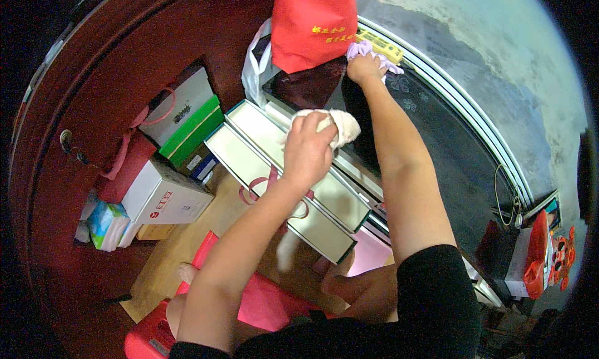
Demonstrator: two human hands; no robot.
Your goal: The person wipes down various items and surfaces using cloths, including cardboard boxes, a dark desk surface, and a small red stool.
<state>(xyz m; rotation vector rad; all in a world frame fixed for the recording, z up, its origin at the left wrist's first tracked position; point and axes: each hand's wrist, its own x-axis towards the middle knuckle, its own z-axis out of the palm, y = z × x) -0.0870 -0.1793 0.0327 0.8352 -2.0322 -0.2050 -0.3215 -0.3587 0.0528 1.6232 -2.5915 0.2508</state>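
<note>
My left hand (309, 148) grips a bunched cream cloth (346, 127) above two long, open, pale-lined boxes (323, 228). A dark pink ribbon (255, 190) lies across the boxes. Reaching to the far side, my right hand (365, 68) holds a crumpled lilac cloth (386, 64) on the dark glossy tabletop (435, 139). A yellow power strip (381, 45) is right behind that cloth. Close to the left of my right hand stands a red bag (313, 26) bearing writing.
A white plastic bag (256, 68) stands beside the red bag. On the left are a white carton (164, 190), a green box (192, 132) and packaged tissues (107, 223). A coiled cable (507, 204) and a red-topped white box (519, 265) lie at the right.
</note>
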